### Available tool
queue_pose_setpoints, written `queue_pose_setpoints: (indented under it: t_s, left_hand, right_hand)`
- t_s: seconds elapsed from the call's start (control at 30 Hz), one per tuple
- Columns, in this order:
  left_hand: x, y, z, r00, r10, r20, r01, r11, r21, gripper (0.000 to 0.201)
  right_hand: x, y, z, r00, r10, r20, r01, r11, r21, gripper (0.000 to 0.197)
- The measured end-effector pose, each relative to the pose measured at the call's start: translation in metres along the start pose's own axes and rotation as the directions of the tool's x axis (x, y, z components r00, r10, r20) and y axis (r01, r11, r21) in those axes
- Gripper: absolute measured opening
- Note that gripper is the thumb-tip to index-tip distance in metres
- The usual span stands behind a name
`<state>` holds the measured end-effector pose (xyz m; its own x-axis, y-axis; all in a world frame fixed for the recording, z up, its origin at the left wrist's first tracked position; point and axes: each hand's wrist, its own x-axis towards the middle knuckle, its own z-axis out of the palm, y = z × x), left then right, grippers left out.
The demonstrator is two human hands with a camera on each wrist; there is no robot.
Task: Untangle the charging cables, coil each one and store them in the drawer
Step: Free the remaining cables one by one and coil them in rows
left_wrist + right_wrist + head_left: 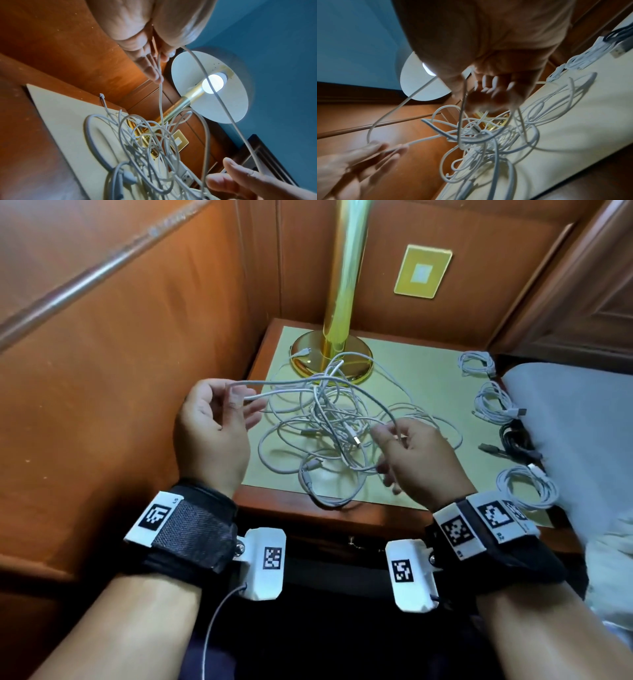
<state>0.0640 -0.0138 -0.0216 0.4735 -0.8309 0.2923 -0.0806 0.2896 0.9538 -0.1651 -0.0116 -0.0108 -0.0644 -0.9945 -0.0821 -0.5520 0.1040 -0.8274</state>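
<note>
A tangle of white charging cables [335,426] lies on the nightstand top [411,361] in front of the lamp base. My left hand [236,402] is raised at the tangle's left side and pinches a loop of white cable [160,94] between thumb and fingers. My right hand [394,436] hovers over the tangle's right side and pinches another stretch of the white cable [462,108]. The strand runs slack between both hands. Several coiled cables [496,402] lie in a row along the right edge, among them a dark one [513,440]. The drawer front [356,542] shows below the top, closed.
A gold lamp base [329,357] and its pole [346,268] stand at the back of the nightstand, partly under the cables. Wooden panelling [120,371] closes the left and back. A bed with white sheet [575,433] borders the right edge.
</note>
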Motion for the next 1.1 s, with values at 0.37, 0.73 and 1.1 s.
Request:
queue_pose_setpoints:
  t_s: [0.37, 0.73, 1.1]
  left_hand:
    - [-0.006, 0.025, 0.000, 0.911, -0.308, 0.276, 0.403, 0.812, -0.422, 0.026]
    - [-0.022, 0.032, 0.008, 0.676, -0.331, 0.658, 0.591, 0.777, -0.217, 0.027]
    - [-0.031, 0.028, 0.014, 0.545, -0.409, 0.732, 0.569, 0.821, 0.035, 0.015]
  right_hand:
    - [-0.008, -0.018, 0.012, 0.965, -0.242, 0.106, 0.199, 0.930, 0.310, 0.030]
    - [-0.001, -0.009, 0.020, 0.921, -0.387, -0.050, 0.390, 0.910, 0.139, 0.053]
    - [0.001, -0.027, 0.008, 0.988, -0.143, -0.065, 0.145, 0.667, 0.731, 0.018]
